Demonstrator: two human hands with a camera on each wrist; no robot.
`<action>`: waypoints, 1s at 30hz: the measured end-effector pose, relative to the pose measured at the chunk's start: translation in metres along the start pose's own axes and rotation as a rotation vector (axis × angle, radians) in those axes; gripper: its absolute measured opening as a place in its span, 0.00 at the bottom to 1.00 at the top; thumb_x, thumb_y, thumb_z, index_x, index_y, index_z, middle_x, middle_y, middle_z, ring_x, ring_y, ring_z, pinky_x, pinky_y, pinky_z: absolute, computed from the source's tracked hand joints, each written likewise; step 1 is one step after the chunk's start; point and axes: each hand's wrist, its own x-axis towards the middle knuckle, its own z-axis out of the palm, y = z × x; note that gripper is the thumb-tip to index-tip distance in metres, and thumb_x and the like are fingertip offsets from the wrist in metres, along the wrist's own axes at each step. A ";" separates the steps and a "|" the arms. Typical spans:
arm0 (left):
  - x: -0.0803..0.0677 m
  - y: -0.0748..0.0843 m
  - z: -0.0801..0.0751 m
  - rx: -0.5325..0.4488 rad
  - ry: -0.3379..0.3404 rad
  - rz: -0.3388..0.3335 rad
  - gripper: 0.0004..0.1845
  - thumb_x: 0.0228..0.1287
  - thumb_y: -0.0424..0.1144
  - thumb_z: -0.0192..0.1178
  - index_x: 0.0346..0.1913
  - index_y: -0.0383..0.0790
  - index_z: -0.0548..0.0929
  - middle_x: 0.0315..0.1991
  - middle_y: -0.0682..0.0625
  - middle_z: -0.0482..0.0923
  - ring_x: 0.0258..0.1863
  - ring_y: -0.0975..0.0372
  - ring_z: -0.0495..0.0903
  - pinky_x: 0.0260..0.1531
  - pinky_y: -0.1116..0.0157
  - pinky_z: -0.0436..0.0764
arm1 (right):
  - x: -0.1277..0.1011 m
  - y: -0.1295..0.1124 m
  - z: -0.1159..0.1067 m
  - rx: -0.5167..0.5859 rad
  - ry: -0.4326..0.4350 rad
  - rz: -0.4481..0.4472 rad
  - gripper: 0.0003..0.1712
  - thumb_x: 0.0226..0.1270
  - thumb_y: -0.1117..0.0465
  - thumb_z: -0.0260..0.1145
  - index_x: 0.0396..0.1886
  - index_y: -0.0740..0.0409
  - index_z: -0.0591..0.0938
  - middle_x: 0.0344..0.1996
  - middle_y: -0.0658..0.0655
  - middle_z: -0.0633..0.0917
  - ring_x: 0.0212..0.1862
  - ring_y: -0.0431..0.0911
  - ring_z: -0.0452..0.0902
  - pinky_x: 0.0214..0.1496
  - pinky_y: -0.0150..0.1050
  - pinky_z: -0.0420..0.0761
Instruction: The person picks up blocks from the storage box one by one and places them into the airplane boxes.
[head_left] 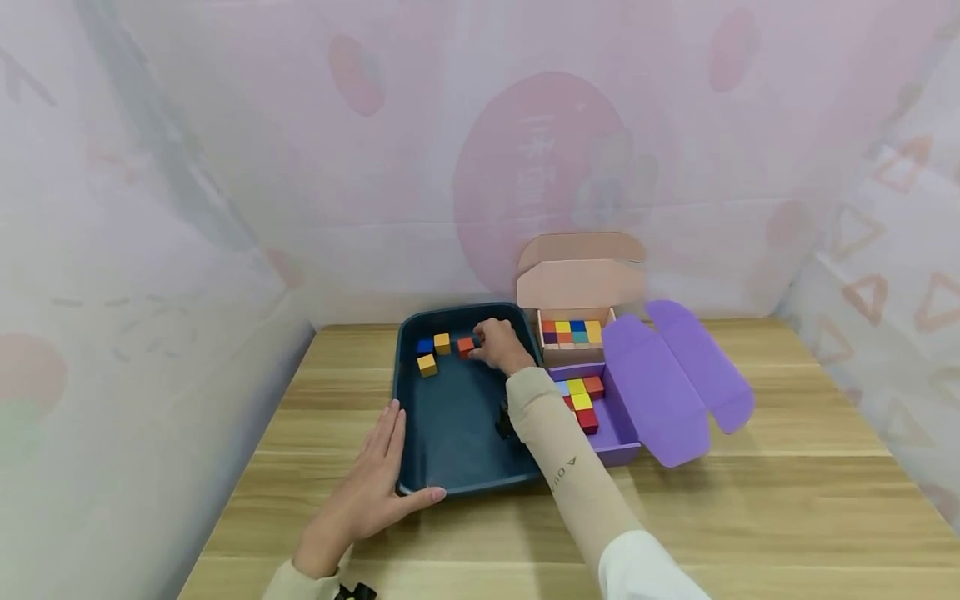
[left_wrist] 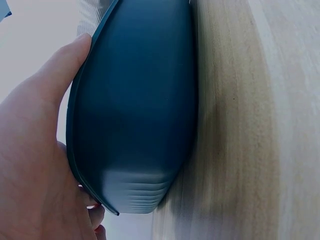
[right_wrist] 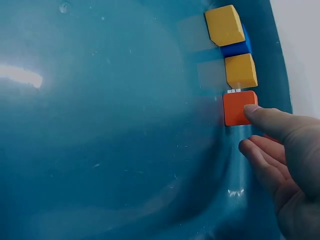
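Your right hand (head_left: 501, 343) is pinching the smooth orange wooden cube (right_wrist: 238, 107); your flat, open left hand (head_left: 372, 483) is pressing the glossy dark-blue plastic tray's (head_left: 457, 425) near-left rim, its underside visible only at the left wrist.

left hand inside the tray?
No, the left hand rests flat on the table against the outer rim of the blue tray.

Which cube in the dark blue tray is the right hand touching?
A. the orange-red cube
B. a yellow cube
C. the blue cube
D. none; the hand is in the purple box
A: the right hand has a fingertip on the orange-red cube, while the yellow and blue cubes lie apart beyond it in the tray.
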 end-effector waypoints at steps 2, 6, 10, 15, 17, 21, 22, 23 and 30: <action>-0.001 0.000 0.000 0.001 -0.005 0.001 0.70 0.58 0.77 0.65 0.87 0.38 0.39 0.89 0.44 0.31 0.88 0.46 0.38 0.82 0.37 0.53 | 0.002 0.000 0.002 0.003 0.003 0.011 0.30 0.72 0.60 0.73 0.71 0.63 0.79 0.63 0.63 0.85 0.61 0.54 0.83 0.70 0.49 0.83; -0.002 0.001 0.001 -0.005 -0.015 -0.002 0.70 0.59 0.77 0.64 0.86 0.37 0.39 0.89 0.44 0.31 0.88 0.46 0.38 0.83 0.37 0.53 | 0.005 0.000 0.005 0.010 -0.008 0.031 0.29 0.72 0.61 0.73 0.70 0.62 0.80 0.63 0.62 0.86 0.61 0.53 0.84 0.70 0.49 0.83; -0.001 0.001 0.000 -0.011 -0.010 0.000 0.70 0.59 0.76 0.65 0.87 0.38 0.39 0.89 0.44 0.31 0.88 0.47 0.37 0.83 0.37 0.51 | 0.006 -0.001 0.005 -0.016 -0.004 0.032 0.23 0.72 0.60 0.73 0.64 0.61 0.85 0.62 0.61 0.87 0.58 0.52 0.83 0.69 0.49 0.83; 0.001 0.000 0.001 -0.011 -0.010 0.002 0.70 0.59 0.77 0.64 0.87 0.38 0.39 0.89 0.44 0.30 0.88 0.47 0.38 0.83 0.37 0.52 | 0.006 -0.001 0.005 -0.039 0.011 0.025 0.17 0.71 0.60 0.74 0.57 0.60 0.89 0.58 0.59 0.88 0.54 0.52 0.82 0.66 0.48 0.85; 0.002 -0.001 0.001 -0.012 -0.011 0.003 0.70 0.59 0.77 0.64 0.87 0.38 0.38 0.89 0.44 0.30 0.88 0.46 0.38 0.83 0.37 0.52 | 0.006 -0.002 0.005 -0.026 0.016 0.014 0.16 0.71 0.60 0.74 0.55 0.60 0.89 0.57 0.60 0.88 0.53 0.52 0.83 0.65 0.47 0.86; 0.004 -0.001 -0.001 -0.017 -0.009 0.008 0.70 0.59 0.75 0.65 0.87 0.38 0.38 0.89 0.43 0.30 0.88 0.46 0.38 0.83 0.36 0.52 | 0.005 -0.004 0.003 0.008 0.036 -0.016 0.15 0.70 0.61 0.75 0.54 0.61 0.90 0.56 0.61 0.89 0.53 0.52 0.85 0.62 0.47 0.87; 0.004 -0.001 -0.001 -0.019 -0.008 0.007 0.70 0.59 0.75 0.65 0.87 0.38 0.38 0.89 0.43 0.30 0.88 0.46 0.38 0.82 0.36 0.52 | 0.004 -0.005 0.001 0.016 0.040 -0.022 0.15 0.70 0.61 0.75 0.54 0.62 0.89 0.56 0.61 0.89 0.53 0.53 0.85 0.62 0.48 0.87; 0.004 -0.002 -0.001 -0.016 -0.006 0.006 0.70 0.59 0.75 0.66 0.87 0.38 0.38 0.89 0.43 0.30 0.88 0.46 0.38 0.82 0.36 0.52 | 0.003 -0.006 0.000 0.023 0.044 -0.027 0.16 0.70 0.62 0.75 0.54 0.62 0.89 0.55 0.61 0.89 0.52 0.52 0.85 0.62 0.47 0.87; 0.005 -0.001 -0.003 -0.007 -0.006 0.011 0.70 0.59 0.75 0.66 0.86 0.37 0.40 0.89 0.43 0.31 0.88 0.45 0.38 0.82 0.36 0.53 | -0.014 -0.016 -0.021 0.043 0.048 -0.060 0.16 0.68 0.63 0.76 0.53 0.64 0.89 0.51 0.61 0.91 0.49 0.51 0.88 0.61 0.46 0.88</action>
